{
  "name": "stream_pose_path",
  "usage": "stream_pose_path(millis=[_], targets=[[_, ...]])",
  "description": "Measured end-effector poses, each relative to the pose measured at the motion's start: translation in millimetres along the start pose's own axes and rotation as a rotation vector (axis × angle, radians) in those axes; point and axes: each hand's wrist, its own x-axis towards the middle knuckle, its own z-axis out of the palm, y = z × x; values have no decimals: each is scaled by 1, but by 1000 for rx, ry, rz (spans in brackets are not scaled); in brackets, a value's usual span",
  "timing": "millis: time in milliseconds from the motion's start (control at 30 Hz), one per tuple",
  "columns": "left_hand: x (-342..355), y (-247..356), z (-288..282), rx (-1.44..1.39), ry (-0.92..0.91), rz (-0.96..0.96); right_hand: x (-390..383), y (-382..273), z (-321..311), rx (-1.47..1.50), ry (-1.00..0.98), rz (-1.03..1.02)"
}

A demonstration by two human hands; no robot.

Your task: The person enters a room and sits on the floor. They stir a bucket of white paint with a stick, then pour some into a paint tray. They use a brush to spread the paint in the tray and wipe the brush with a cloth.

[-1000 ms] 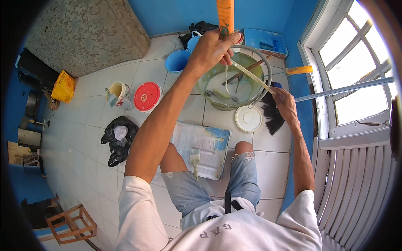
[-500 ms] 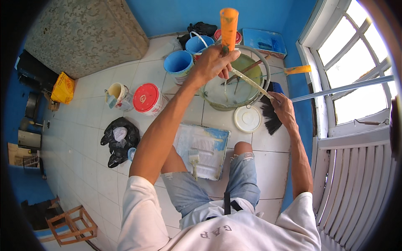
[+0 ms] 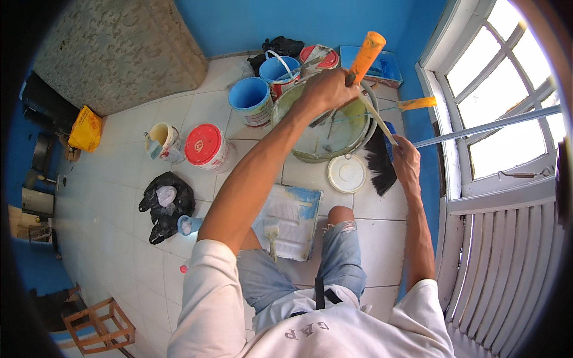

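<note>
My left hand [image 3: 329,88] is closed around an orange tubular tool handle [image 3: 366,56], stretched out over a large round tub [image 3: 310,156] of pale greyish liquid. The handle tilts up and to the right; whatever joins its lower end is hidden by my hand. A narrow, pale flat stick [image 3: 376,116] slants between my two hands. My right hand [image 3: 406,161] grips its lower end, beside the black-bristled broom [image 3: 379,164]. A second orange handle [image 3: 418,103], with a thin metal rod, reaches out over the tub's right side.
Blue-lined buckets [image 3: 249,95], a red-lidded bucket [image 3: 203,146] and a cream paint pot [image 3: 164,138] stand left of the tub. A white lid [image 3: 347,173] and a paint tray [image 3: 307,232] with a brush [image 3: 271,235] lie nearer me. A black plastic bag [image 3: 170,206] lies left; windows flank the right.
My left hand has moved right and slightly down, and the orange handle now leans right rather than standing upright. The stick is steeper. My right hand has shifted slightly.
</note>
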Motion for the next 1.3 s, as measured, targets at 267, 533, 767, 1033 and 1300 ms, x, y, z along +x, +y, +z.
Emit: stream_pose_path(millis=[267, 533, 767, 1033, 1300], targets=[[87, -7, 45, -409, 69, -78, -70, 3, -32, 213, -108, 194], [98, -10, 43, -675, -95, 4, -104, -19, -3, -235, -107, -113], [-4, -69, -12, -422, 106, 131, -71, -19, 38, -358, -40, -446], [-247, -109, -3, -439, 142, -116, -53, -22, 48, -555, -196, -542], [-405, -158, 58, 37, 207, -126, -63, -30, 61, -487, -147, -653]])
